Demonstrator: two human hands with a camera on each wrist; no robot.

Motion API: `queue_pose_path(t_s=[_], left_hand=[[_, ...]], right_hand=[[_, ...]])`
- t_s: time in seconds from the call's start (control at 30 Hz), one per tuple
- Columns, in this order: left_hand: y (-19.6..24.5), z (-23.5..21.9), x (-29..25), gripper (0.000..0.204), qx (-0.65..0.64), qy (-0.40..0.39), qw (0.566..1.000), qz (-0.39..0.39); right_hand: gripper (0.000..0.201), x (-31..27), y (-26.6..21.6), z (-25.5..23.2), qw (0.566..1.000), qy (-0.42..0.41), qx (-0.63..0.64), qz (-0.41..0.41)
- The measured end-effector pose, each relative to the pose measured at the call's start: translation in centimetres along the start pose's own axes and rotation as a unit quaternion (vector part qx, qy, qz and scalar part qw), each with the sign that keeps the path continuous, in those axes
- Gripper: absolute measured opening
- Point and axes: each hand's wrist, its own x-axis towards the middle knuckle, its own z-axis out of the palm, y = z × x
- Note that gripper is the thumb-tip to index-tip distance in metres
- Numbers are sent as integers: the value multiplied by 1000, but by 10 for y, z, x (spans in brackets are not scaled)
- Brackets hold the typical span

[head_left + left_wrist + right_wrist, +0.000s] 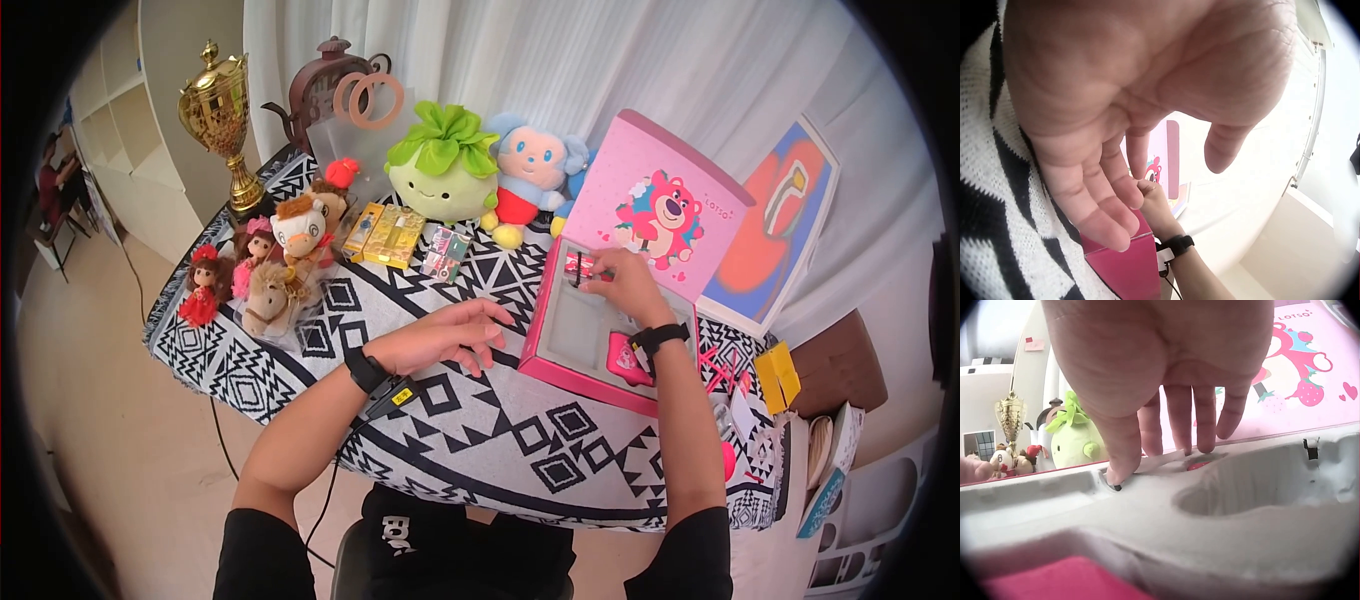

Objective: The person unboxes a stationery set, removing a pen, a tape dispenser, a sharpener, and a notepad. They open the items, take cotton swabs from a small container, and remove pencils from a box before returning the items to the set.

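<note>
Inside the open pink box (540, 335), my right hand (635, 290) reaches down to the grey moulded tray (575, 325). Its fingertips are beside a small red-and-dark item (577, 266) in the upper left recess. The right wrist view shows thumb (1121, 459) and fingers set apart at the tray (1147, 515), with a bit of red (1197, 465) by the fingertips. A pink case (626, 358) lies in the tray's lower right part. My left hand (440, 338) hangs left of the box, palm turned inward, fingers loosely bent and holding nothing (1141, 81).
Behind stand a green-leafed plush (440, 180), a blue plush (535, 160) and a lantern-like pot (335, 100). A gold trophy (215, 125), dolls (203, 288) and yellow boxes (390, 238) are at left. Right of the box are a picture board (770, 230) and a yellow carton (778, 378).
</note>
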Motion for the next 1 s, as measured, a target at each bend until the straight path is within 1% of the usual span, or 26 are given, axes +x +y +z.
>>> queue_pose_path(t_s=[0.03,0.07,0.13,0.27,0.33,0.37,0.43,0.47,0.53,0.57,0.63,0.67,0.73,0.87,0.93,1.0], left_hand=[[0,0,0,47,0,0,1000,0],[0,0,0,47,2,-3,1000,-3],[1,0,-1,47,3,-6,1000,-6],[2,2,-2,47,3,-2,1000,-12],[3,3,-2,47,5,-2,1000,-14],[2,3,-1,46,9,-2,1000,-17],[2,3,-1,46,13,-3,1000,-22],[2,3,-1,45,13,-6,1000,-21],[2,3,-1,45,12,-10,1000,-21],[2,4,-1,44,15,-7,1000,-22],[3,4,-1,44,19,-7,1000,-22],[3,4,-1,44,16,-5,1000,-23],[2,5,-1,44,11,-4,1000,-25],[3,6,-1,44,30,1,999,-25],[3,6,-1,45,35,0,999,-25],[1,5,-1,46,29,-1,999,-16]], right_hand=[[30,0,-2,0,1000,0,-19,-17],[30,-1,-3,0,1000,0,-19,-17],[27,-3,-8,-2,998,-8,-57,-31],[23,-2,-15,-1,995,-34,-86,-23],[20,-2,-13,1,985,-25,-155,-77],[20,-3,-12,3,985,-25,-154,-78],[19,-5,-13,6,971,-10,-216,-107],[19,-5,-14,7,971,-10,-215,-106],[18,-4,-16,7,960,-27,-255,-115],[18,-3,-17,6,960,-26,-256,-114],[19,-2,-18,3,963,-55,-254,-67],[19,-4,-17,3,963,-54,-255,-65],[17,-9,-16,6,979,-1,-181,-92],[16,-9,-16,6,977,-20,-190,-94],[15,-7,-17,2,969,-43,-220,-101],[17,-12,-18,4,970,-26,-217,-106]])
